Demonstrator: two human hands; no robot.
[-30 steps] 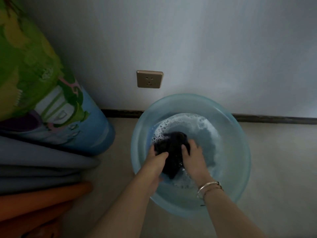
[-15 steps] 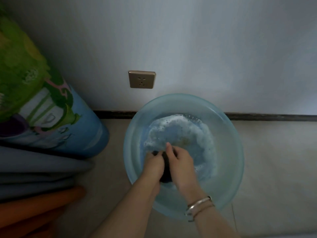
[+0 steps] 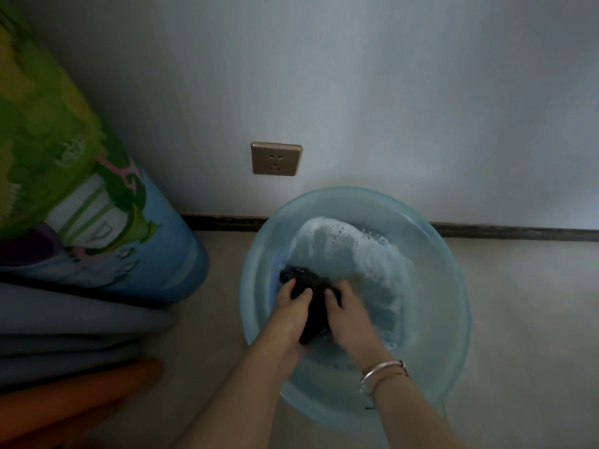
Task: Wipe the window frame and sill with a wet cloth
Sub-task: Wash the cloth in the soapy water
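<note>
Both hands — left hand (image 3: 293, 311) and right hand (image 3: 348, 314) — grip a dark wet cloth (image 3: 312, 304) between them, fingers curled round it, over sudsy water near the blue basin's (image 3: 450, 303) left side on the floor.

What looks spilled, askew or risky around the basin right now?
No spill shows on the floor. The one oddity: the basin of soapy water sits right under a wall socket, while both hands scrub the dark cloth, so splashes could be a risk.
</note>
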